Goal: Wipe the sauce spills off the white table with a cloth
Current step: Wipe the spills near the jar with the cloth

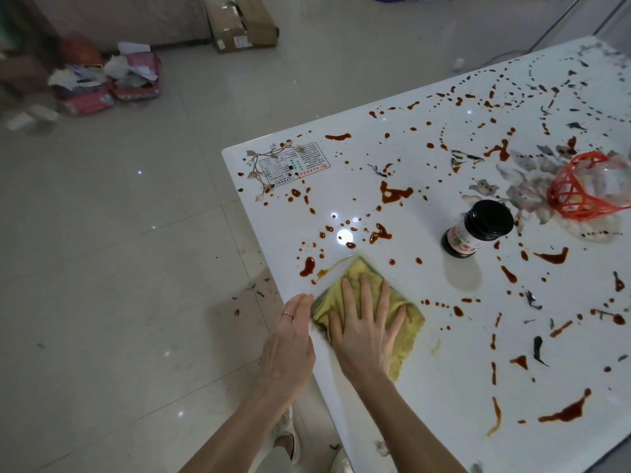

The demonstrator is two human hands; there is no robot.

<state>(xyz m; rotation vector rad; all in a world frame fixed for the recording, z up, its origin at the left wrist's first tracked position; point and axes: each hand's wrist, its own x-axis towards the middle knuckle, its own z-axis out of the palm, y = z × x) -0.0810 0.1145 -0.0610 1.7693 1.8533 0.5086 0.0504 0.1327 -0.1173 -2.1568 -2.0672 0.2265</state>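
Glossy white table [444, 387] — fuzzy yellow cloth [411, 322], plastic basket [566, 196]

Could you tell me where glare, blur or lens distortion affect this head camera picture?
Head view: ceiling-light glare blooms on the white table just beyond the yellow cloth; the red basket and the floor clutter at far left are smeared; the wide lens bows the table's edges; both hands are sharp.

Home: tiled floor [136, 268], floral table [444, 387]
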